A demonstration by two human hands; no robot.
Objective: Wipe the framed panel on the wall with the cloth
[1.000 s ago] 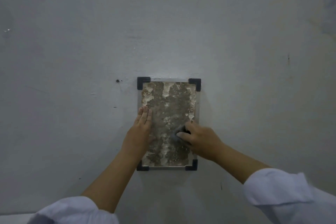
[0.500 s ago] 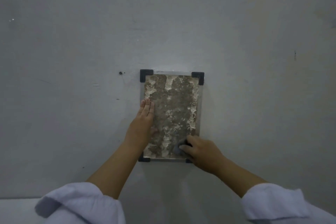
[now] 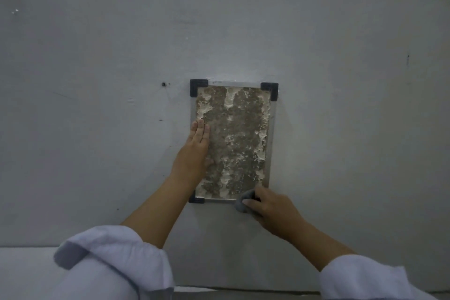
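Observation:
A framed panel (image 3: 235, 129) hangs on the grey wall, upright, with black corner pieces and a mottled brown and white surface. My left hand (image 3: 194, 151) lies flat on the panel's left edge, fingers together and pointing up, holding nothing. My right hand (image 3: 269, 207) is at the panel's lower right corner, fingers closed on a small grey cloth (image 3: 242, 202). The cloth presses on the bottom frame edge and covers the lower right corner piece.
The grey wall (image 3: 341, 105) fills the view. A small dark screw or hole (image 3: 163, 84) sits left of the panel's top. A pale ledge or floor strip (image 3: 26, 273) runs along the bottom left.
My right hand has slid the cloth down the panel's right side, from mid-height to the bottom right corner. My left hand has stayed flat on the left edge.

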